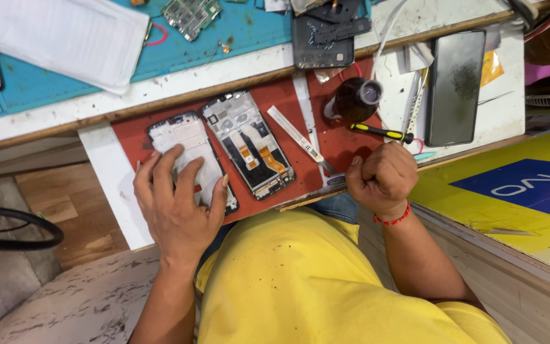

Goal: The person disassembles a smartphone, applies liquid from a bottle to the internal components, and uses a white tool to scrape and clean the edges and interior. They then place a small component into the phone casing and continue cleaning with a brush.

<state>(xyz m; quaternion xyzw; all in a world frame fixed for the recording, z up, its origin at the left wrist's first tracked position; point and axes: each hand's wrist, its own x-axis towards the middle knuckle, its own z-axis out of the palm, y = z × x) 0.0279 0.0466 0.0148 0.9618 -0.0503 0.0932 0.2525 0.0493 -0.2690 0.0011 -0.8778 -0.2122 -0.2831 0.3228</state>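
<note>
The left hand [176, 197] lies flat with spread fingers on a white phone panel [189, 153], pressing on it and not closing around it. This panel rests on a red mat [275, 95] at the near edge of the bench. Just beside it, to the right, lies an opened phone frame [249, 143] with orange flex cables inside. The right hand [382, 178] is closed to a fist at the edge of the mat; something thin may be pinched in it, but I cannot tell what. Near this hand are a screwdriver with yellow and black handle [382, 132], a flat white strip tool [295, 134] and a dark round bottle [358, 99]. Further right a dark phone [456, 86] lies face up. Behind the mat, on a blue mat [237, 38], are a green circuit board [191, 16], a black phone back cover [323, 38] and a folded white cloth [58, 38].
</note>
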